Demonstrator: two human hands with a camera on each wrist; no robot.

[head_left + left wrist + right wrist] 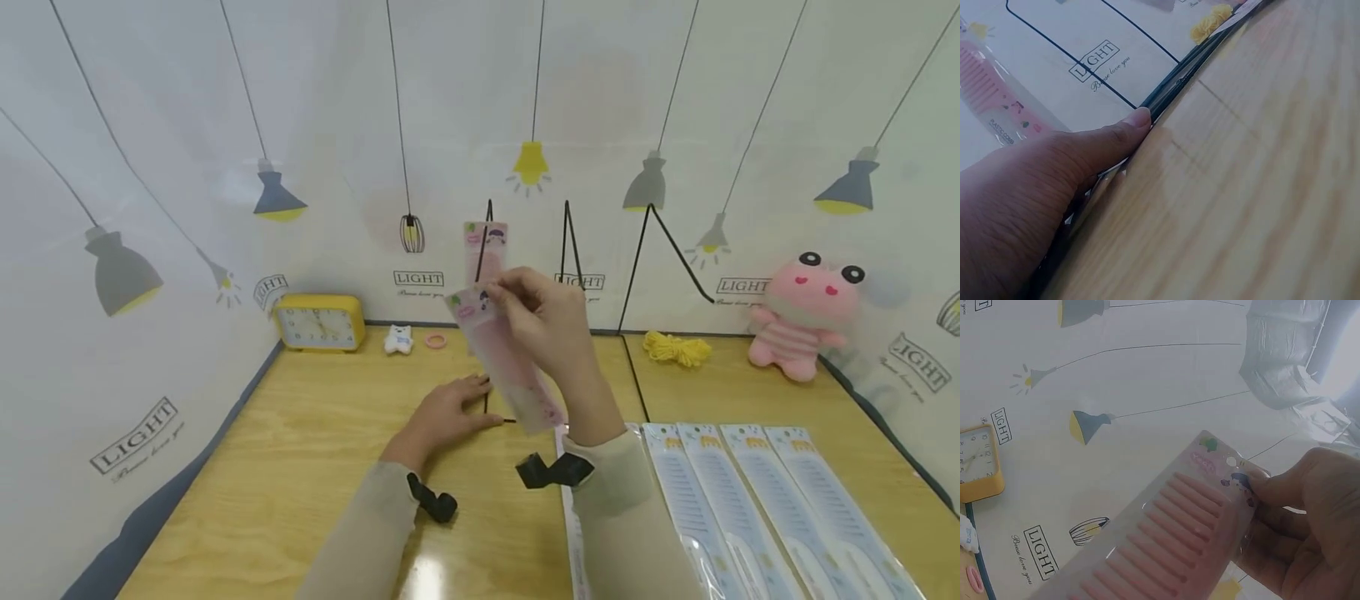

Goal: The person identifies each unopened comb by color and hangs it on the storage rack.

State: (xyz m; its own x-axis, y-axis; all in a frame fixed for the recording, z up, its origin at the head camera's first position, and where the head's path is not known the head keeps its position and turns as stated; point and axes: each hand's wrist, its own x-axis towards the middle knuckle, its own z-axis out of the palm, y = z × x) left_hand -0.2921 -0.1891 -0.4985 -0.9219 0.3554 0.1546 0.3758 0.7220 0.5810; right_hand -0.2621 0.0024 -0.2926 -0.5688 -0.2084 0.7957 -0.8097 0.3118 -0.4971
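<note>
While the right hand (543, 321) pinches one packaged pink comb (506, 358) by its top edge and holds it raised over the middle of the bench (247, 483), a second pink comb pack (486, 250) hangs just behind it on a black wire stand (570, 242). The left hand (446, 414) lies on the bench below the held comb, fingers relaxed and pressing on the stand's black wire base. Four blue comb packs (750, 500) lie side by side to the right of the held comb. The right wrist view shows the comb's teeth (1166, 531) and the hang hole in its card, which the head view leaves small. The left wrist view shows the thumb (1125, 128) against the black wire at the bench's edge. Far left of the held comb stands one yellow clock (320, 322); a small white toy (398, 339) and a pink ring (435, 339) lie nearer, while yellow yarn (677, 347) and a pink plush (806, 321) lie to its right.
</note>
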